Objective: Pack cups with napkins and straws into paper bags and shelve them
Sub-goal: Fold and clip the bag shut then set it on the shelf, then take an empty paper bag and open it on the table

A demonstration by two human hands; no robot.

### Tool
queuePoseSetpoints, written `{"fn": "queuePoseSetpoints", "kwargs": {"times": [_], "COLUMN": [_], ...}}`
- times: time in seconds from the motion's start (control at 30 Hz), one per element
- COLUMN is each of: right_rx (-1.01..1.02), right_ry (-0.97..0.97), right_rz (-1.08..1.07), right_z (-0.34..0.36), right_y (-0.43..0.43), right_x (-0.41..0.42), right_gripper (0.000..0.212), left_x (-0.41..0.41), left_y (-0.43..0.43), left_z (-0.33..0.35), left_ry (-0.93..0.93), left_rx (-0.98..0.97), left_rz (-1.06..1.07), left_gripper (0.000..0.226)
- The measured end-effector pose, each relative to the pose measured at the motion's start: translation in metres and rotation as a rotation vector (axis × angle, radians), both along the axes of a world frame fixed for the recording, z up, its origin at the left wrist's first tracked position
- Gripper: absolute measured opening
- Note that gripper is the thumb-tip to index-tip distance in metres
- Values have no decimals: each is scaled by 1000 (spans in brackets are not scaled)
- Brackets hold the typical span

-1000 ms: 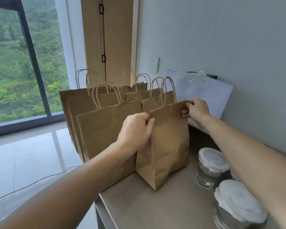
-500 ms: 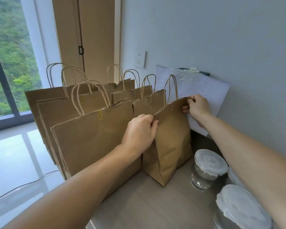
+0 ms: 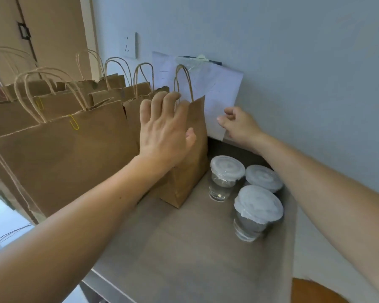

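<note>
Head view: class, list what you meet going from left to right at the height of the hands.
In order: large paper bag with a yellow clip → left hand → right hand. The small bag behind the left hand and the lidded cups overlap these, so they are left out.

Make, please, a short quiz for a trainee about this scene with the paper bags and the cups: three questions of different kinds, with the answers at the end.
1. How many lidded cups stand on the shelf beside the small bag that is under the left hand? A) two B) three C) five
2. True or false: the right hand holds one of the cups.
3. Fill in: the paper clip on the front large bag is ______ in colour.
Key: 1 B; 2 false, it holds nothing; 3 yellow.
</note>
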State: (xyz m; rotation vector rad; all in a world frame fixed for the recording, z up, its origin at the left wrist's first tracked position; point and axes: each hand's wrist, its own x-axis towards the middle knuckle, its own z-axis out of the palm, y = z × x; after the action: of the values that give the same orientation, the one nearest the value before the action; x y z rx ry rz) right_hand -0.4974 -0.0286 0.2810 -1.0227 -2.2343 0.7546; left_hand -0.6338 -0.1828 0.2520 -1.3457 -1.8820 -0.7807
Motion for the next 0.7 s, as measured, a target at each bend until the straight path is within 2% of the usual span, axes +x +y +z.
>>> {"fn": "queuePoseSetpoints", "kwargs": {"times": [0.13,0.2,0.37,0.53,0.7], "right_rx": [144,174,184,127,14], "right_ry": [-250,-330,-390,-396,-388], "right_rz": [-31,-74,-195,-312,-419], "right_z": [1,1,-1,-16,-50], "right_y": [-16,-24,-51,-87,-116], "right_x": [69,109,230,358,467], "right_gripper": [61,64,67,67,67], "left_x": [43,68,150,270,385], "left_y": [12,18,24,27,28], "left_z": [10,15,38,43,11], "left_ry": [-80,-54,11,61,140], "left_rx": [-372,-477,-569,-668,-780], "left_rz": [-42,-39,-11,-183,-303], "left_gripper": [56,59,67,68,72]}}
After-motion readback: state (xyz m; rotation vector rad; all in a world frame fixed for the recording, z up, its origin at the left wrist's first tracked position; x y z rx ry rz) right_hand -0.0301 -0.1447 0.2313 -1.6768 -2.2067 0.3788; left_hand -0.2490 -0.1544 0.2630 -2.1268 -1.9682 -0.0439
